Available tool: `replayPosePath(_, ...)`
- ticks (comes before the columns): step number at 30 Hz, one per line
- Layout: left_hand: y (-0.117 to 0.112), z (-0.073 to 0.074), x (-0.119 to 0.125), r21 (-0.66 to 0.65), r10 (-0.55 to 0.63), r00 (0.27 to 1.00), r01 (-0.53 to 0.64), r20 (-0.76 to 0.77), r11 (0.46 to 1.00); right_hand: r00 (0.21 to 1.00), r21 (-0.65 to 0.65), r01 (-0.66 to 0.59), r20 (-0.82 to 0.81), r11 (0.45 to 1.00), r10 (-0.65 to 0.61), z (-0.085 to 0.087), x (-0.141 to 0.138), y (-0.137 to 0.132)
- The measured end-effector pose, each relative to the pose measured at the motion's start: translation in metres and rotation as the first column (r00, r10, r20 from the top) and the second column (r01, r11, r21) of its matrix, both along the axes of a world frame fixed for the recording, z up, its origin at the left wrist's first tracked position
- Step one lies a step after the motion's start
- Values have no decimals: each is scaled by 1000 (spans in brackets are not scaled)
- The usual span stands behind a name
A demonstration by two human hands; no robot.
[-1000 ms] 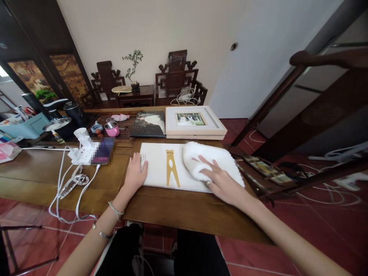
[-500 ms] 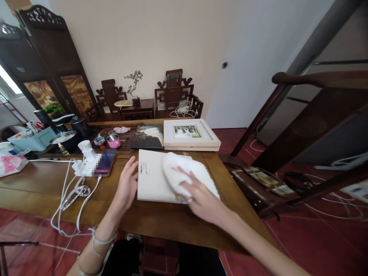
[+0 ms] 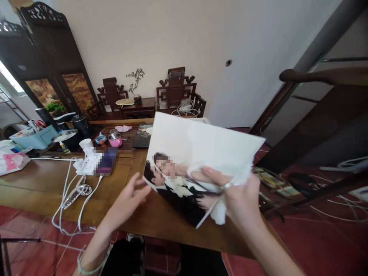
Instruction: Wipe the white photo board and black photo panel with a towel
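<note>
A white photo panel (image 3: 178, 130) printed with a couple in dark and white clothes is held tilted above the wooden table. My right hand (image 3: 241, 195) grips its right side, thumb across the face. Bunched in the same hand is a fluffy white cloth (image 3: 220, 212), which shows beyond the panel's edge and hangs below it. At the panel's lower left corner is my left hand (image 3: 130, 199), fingers apart and curved; whether the fingertips touch the edge I cannot tell.
Behind the panel lies a dark photo panel (image 3: 140, 138), partly covered. To the left are a phone (image 3: 106, 163), a power strip with white cables (image 3: 86, 163), a clear hair clip (image 3: 77, 191), a pink cup (image 3: 115, 140) and a blue basket (image 3: 40, 138). A wooden chair (image 3: 310, 126) stands right.
The panel lay flat with the cloth spread on it under my right hand. Now my right hand has raised and tilted it, and the couple's picture shows. My left hand stays near its left side.
</note>
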State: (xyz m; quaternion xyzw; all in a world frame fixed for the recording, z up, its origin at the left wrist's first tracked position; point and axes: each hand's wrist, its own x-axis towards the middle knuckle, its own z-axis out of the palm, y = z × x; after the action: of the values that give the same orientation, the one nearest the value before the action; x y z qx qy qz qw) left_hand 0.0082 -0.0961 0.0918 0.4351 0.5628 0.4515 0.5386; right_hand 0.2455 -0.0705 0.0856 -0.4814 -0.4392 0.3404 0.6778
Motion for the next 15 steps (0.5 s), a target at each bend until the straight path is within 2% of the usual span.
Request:
replayPosePath(1,1,-9,-1,-66,-67,998,65,-23,996,989,-43,-13,-145,999,7,3,2,2)
replayPosePath(3,0,-25,-2,-94,-135,989,140,60,986,948,-86,-39,-319,996,10,5,5,7)
replayPosePath(5,-3,-36,0,-94,-113,977,131,182,987,920,-111,-34,-392,993,-12,1,6,10)
replayPosePath(7,-5,-45,3,-139,-66,977,96,203,986,891,-135,-31,-452,990,-34,-7,8,13)
replayPosePath(9,-5,-52,7,-145,-89,972,122,216,982,862,-179,-79,-506,981,-23,-14,10,15)
replayPosePath(12,-4,-59,12,-113,-153,909,212,388,971,871,-232,-230,-482,945,94,-23,13,18)
replayPosePath(15,-5,-61,16,-108,-105,840,191,532,976,941,-143,-293,-220,945,258,-27,15,21)
